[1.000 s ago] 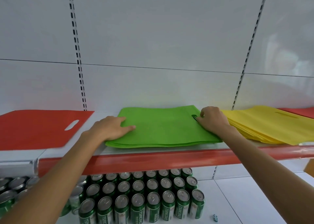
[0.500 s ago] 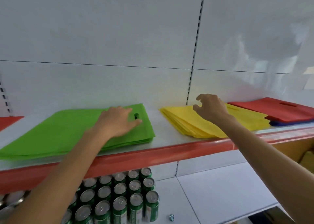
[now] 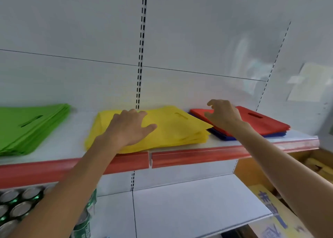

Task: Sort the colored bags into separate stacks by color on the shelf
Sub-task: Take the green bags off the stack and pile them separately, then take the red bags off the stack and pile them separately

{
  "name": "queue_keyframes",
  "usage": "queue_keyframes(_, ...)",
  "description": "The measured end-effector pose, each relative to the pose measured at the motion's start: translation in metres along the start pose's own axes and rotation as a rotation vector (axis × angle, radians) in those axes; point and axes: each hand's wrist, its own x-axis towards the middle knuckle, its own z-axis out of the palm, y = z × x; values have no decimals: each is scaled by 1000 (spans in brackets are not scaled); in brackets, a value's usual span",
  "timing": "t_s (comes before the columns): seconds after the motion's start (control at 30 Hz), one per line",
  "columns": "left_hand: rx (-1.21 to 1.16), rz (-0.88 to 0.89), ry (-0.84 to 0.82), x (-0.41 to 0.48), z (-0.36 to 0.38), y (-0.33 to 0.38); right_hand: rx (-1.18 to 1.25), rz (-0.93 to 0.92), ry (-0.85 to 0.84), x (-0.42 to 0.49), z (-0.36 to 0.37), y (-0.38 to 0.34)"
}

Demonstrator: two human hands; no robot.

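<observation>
White back panels (image 3: 72,30) rise behind, split by black-slotted uprights (image 3: 142,30). The shelf (image 3: 75,129) has a red front strip (image 3: 198,155); a lower white shelf (image 3: 198,201) sits beneath. Green cans (image 3: 19,209) stand lower left, with what look like cardboard boxes (image 3: 273,212) lower right.

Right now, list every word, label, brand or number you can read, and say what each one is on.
Nothing can be quoted with confidence.
Green cans: pale lettering on the side, too blurred to read.
Cardboard box: large blue characters, skewed and cut off, not readable.
Pale sheet on the right wall: no text that can be made out.
Green bags, yellow bags, red bags: no print seen.
</observation>
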Motion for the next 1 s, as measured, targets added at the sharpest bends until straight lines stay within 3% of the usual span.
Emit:
queue_keyframes(0.27, 70, 35, 7, 47, 13, 73, 8, 10, 33, 8, -2, 85)
queue_keyframes(0.63, -126, 36, 18, 123, 75, 215, 15, 38, -59, 80, 7, 241)
queue_keyframes(0.83, -103, -55, 13, 159, 97, 264, -44, 81, -113, 120, 15, 306)
queue_keyframes(1.0, 13, -233, -38, 177, 113, 274, -2, 92, -154, 142, 39, 331)
